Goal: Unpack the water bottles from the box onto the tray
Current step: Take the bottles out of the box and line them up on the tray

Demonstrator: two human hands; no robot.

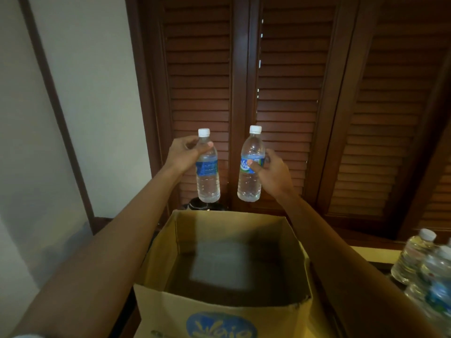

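An open cardboard box [156,250] with a blue logo stands in front of me, and its inside looks bare. My left hand [184,154] grips the upper part of a clear water bottle [208,181] with a white cap and blue label, held upright above the box's far edge. My right hand [273,172] holds a second such bottle [250,184] by its label, upright and slightly tilted, beside the first. Several more bottles [415,254] stand at the far right on a dark tray [380,267], mostly hidden by my right arm.
Dark wooden louvred doors [288,93] fill the wall behind. A white wall [92,93] with a brown frame lies to the left. A dark round object [199,203] peeks out just behind the box. The counter top [380,253] at right is yellowish.
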